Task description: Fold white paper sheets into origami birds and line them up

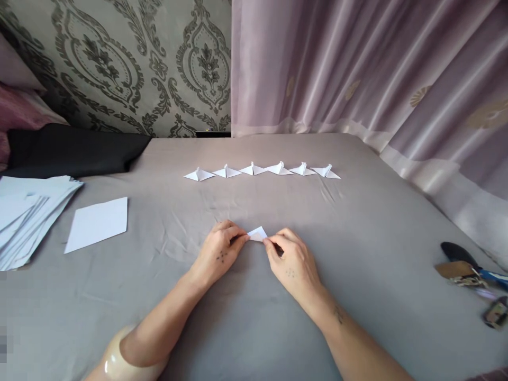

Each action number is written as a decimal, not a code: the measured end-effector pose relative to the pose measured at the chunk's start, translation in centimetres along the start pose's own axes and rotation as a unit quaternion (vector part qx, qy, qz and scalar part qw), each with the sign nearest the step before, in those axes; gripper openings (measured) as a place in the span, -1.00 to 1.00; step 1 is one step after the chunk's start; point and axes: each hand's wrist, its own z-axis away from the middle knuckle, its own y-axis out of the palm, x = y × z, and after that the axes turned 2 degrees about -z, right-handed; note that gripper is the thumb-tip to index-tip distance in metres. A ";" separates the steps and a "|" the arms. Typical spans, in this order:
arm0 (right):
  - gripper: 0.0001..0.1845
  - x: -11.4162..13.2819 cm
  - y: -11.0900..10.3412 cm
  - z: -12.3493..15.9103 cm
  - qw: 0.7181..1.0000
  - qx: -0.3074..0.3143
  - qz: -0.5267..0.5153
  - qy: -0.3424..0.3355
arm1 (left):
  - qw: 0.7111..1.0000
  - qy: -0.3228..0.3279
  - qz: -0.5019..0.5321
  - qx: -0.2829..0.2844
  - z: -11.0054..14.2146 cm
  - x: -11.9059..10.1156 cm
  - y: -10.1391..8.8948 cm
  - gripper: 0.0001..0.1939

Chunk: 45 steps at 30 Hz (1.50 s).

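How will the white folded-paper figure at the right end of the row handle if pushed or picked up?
The figure is probably very light, being thin folded paper. Pushed, it should slide rather than roll, as its pointed sides spread low on the grey cloth. Its raised centre fold would likely crumple under a hard pinch.

Both hands (222, 248) (292, 259) pinch, fingers together, forearms converging.

Grey cloth-covered surface (238, 328), wrinkled in places. Across far part, row of 6 folded white paper figures (252, 169). Left side: stack of papers (32, 217), fanned unevenly; 1 white sheet (99, 222) just beside; black cloth (71, 148) behind. Right edge: keys (468, 279), brown tag-like piece (456, 269), blue item (494, 275), small dark object (496, 313).
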 end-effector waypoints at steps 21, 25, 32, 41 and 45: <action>-0.84 0.4 0.3 0.8 0.995 -0.017 0.070 -0.065 | 0.992 0.117 -0.046 -0.003 -0.5 1.8 0.2 -0.82; -0.80 0.3 0.1 0.7 0.997 -0.001 0.063 -0.048 | 0.995 0.098 -0.030 0.015 -0.2 1.4 0.1 -0.82; -0.75 -0.1 0.1 0.2 0.999 -0.001 0.031 -0.013 | 0.999 0.030 0.000 0.010 -0.1 0.5 -0.5 -0.81; -0.77 0.4 0.2 0.2 0.999 -0.005 0.043 0.005 | 0.999 0.038 -0.032 -0.010 0.1 0.8 0.0 -0.81; -0.78 0.5 0.3 0.2 0.999 -0.009 0.050 0.011 | 0.997 0.048 -0.047 -0.022 0.0 1.2 0.6 -0.79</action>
